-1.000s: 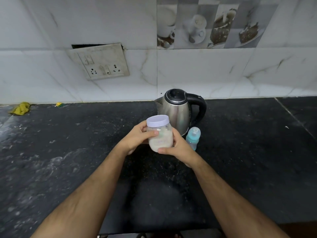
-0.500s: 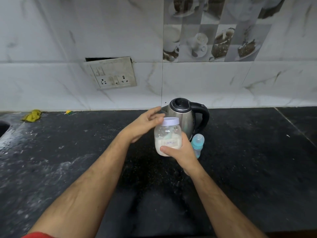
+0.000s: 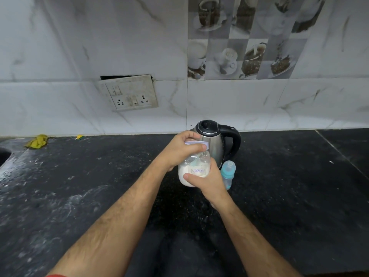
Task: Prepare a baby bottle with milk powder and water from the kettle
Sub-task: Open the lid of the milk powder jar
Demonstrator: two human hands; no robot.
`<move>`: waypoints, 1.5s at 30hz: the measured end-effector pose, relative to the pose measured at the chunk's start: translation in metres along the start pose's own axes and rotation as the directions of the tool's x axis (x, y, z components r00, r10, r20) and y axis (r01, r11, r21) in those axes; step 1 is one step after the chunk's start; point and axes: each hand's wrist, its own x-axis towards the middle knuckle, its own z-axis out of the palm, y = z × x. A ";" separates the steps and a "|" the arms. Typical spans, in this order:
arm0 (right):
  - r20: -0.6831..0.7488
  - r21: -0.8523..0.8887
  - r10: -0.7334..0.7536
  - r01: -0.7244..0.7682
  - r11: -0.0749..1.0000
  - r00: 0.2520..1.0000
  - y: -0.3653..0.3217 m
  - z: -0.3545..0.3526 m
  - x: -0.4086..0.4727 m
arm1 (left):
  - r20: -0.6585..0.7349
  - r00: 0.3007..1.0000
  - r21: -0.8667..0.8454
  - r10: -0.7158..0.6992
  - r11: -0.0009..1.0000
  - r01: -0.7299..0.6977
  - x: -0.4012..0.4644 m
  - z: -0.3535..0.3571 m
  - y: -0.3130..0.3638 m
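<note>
Dark stone surface (image 3: pixel 279 196) carries the kettle (image 3: pixel 214 142) at twelve o'clock, baby bottle (image 3: pixel 227 172) beside it. Right hand (image 3: pixel 209 180) wraps the powder jar (image 3: pixel 194 170); left hand (image 3: pixel 179 150) grips its lid (image 3: pixel 203 145). Light, smooth plastic, probably slippery: hold low, twist above.

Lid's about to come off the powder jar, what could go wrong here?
The jar is held in the air, right hand round its body, left hand gripping the lid. A sudden release could spill powder on the counter. The capped bottle stands right behind the right hand; a jerk might topple it.
</note>
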 end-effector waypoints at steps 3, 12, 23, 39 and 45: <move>-0.040 -0.051 -0.002 0.000 0.999 0.999 -0.003 0.003 0.000 | -0.043 0.999 0.010 0.005 1.000 -0.004 -0.002 0.003 0.002; 0.064 -0.056 -0.001 0.005 0.998 0.998 -0.007 -0.003 0.004 | -0.054 0.998 0.101 -0.032 0.994 0.037 -0.001 -0.001 0.005; 0.072 0.015 0.062 -0.063 0.998 0.995 0.011 -0.022 0.014 | 0.137 0.983 -0.014 -0.124 0.992 0.127 -0.006 -0.037 -0.008; 0.048 -0.033 0.060 -0.059 0.998 0.997 0.013 -0.018 0.018 | 0.143 0.988 0.115 -0.061 0.992 0.044 -0.002 -0.030 0.000; 0.047 -0.059 0.062 -0.059 0.997 0.997 0.014 -0.019 0.020 | 0.036 0.999 0.241 0.001 0.971 -0.009 0.001 -0.032 -0.001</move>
